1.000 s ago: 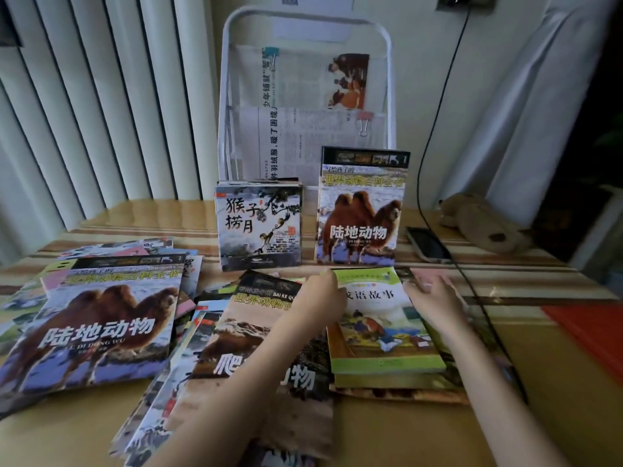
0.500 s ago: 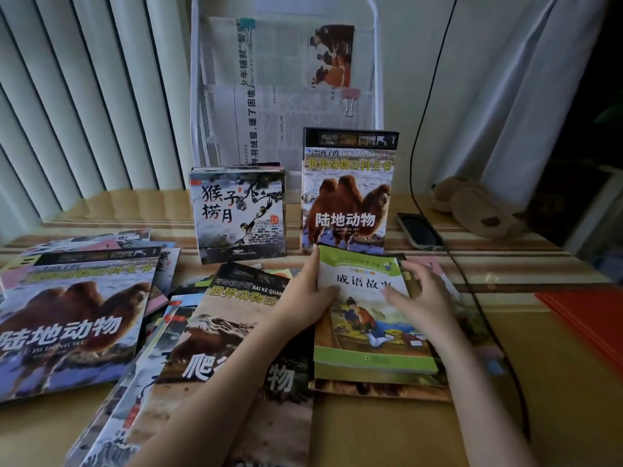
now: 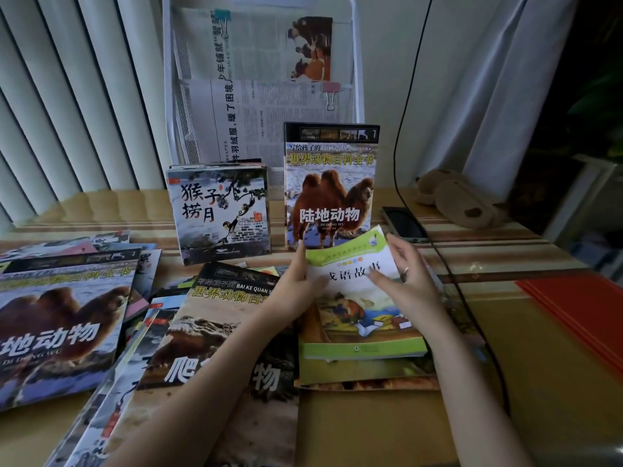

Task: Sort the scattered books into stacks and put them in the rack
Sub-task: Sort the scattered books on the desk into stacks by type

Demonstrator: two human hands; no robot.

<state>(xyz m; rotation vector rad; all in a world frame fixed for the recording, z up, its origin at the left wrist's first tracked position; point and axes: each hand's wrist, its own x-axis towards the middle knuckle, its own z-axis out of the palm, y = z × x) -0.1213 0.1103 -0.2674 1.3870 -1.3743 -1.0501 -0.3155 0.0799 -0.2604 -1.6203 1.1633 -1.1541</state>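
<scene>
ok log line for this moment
step: sorting | left hand: grips green book, far left corner | right hand: rests on book | book: far edge raised off stack

I see the left hand (image 3: 296, 291) pinching the green storybook (image 3: 364, 335), far edge lifted past its fingertips; right hand (image 3: 413, 291) flat on top.

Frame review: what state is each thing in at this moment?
rack: holds clipped newspapers.
green storybook: far end lifted, cover bowed.
left hand: grips green storybook's left edge.
right hand: thumb on cover, fingers spread straight.
upright camel book: standing before rack.
monkey books: standing before rack.
flat camel book: lying face up.
phone: lying flat, screen dark.
</scene>
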